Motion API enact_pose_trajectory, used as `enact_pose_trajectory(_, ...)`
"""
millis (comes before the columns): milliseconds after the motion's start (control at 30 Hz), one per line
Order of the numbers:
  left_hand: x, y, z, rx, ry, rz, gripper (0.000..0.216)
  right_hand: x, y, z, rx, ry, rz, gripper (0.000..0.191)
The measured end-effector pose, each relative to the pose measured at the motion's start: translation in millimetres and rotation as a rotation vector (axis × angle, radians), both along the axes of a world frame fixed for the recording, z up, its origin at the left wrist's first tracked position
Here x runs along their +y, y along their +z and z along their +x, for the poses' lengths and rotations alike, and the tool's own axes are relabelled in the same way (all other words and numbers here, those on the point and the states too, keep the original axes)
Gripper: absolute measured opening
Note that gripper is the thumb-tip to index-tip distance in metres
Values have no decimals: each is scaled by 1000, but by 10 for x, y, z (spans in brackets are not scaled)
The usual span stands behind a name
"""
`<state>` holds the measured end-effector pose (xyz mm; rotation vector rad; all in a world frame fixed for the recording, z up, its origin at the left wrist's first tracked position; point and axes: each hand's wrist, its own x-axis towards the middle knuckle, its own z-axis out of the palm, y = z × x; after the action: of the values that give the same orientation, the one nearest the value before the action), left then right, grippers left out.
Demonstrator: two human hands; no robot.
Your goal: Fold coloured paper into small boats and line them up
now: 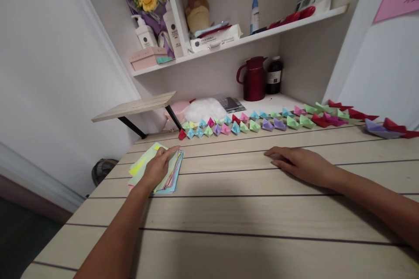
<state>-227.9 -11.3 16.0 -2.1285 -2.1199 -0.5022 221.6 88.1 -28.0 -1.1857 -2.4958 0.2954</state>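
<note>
got left hand (157, 169) loosely spread on paper stack (174, 176), probably steadying it; right hand (301, 165) half-spread on table (229, 209), with boats (235, 128) lined up far back, likely for room

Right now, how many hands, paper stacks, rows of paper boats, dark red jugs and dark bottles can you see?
Hands: 2 (left hand and right hand)
Paper stack: 1
Rows of paper boats: 2 (back row and front row)
Dark red jug: 1
Dark bottle: 1
Total: 7
</note>
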Motion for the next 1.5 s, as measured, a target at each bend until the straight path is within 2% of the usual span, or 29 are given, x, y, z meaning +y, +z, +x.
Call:
enact_pose_trajectory(233, 0, -31, -12, -3, 10, 34, 41, 3, 4, 1, -12, -6, -8, 34)
enact_pose_trajectory(567, 2, -4, 16, 68, 12, -47, 57, -3, 7, -5, -36, -7, -4, 35)
enact_pose_trajectory(1033, -9, -32, 25, -3, 12, 49, 27, 16, -13, 3, -34, -8, -14, 35)
enact_pose_trajectory(1167, -27, -31, 34, -43, -3, 103, 17, 20, -10, -2, -45, -6, -11, 35)
enact_pose_trajectory(1333, -85, -12, 31, -126, 10, 241, 17, -10, 25, -20, -30, -11, -2, 35)
enact_pose_trajectory(1500, -128, 114, -13, -249, 25, 370, 18, -48, 74, -49, -25, -12, 3, 34)
